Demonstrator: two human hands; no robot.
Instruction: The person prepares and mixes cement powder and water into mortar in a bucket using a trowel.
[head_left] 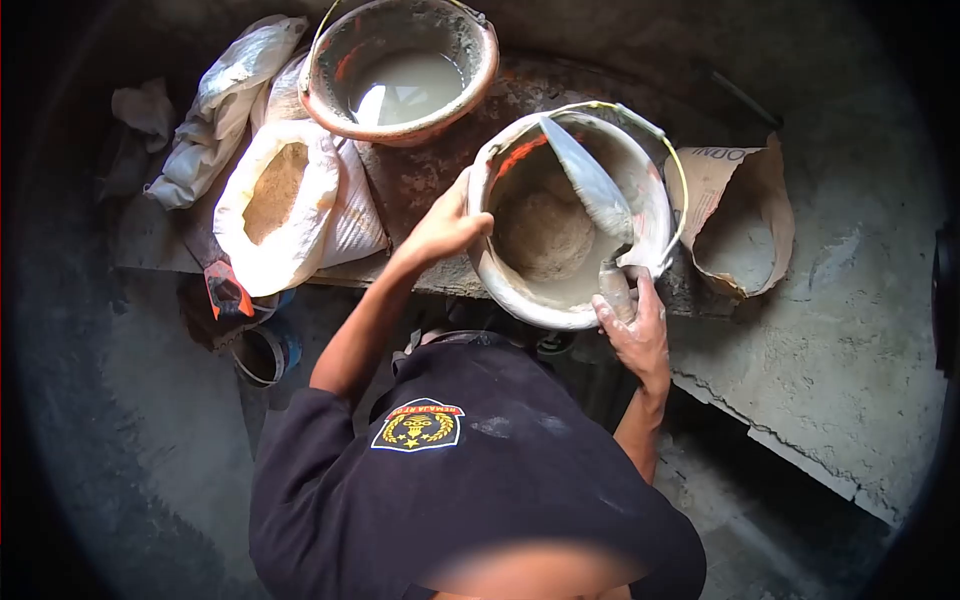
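Note:
My left hand (450, 225) is closed on the left rim of a mortar-smeared bucket (530, 312), its thumb over the edge. In my right hand (638, 335), at the bucket's near right side, is the handle of a pointed trowel (592, 185). The trowel's grey blade slants up and left over the bucket's opening, its tip near the far rim. Inside the bucket lies a rounded mound of grey-brown powder or mix (545, 235), with wetter pale material around it. The bucket's yellowish wire handle (684, 190) rests along the right side.
A second bucket (400, 132) with cloudy water stands at the back left. Left of it, an open white sack (232, 215) holds sandy material. An opened paper bag (735, 215) with grey powder is at right. A blue-sided can (265, 352) sits below the ledge.

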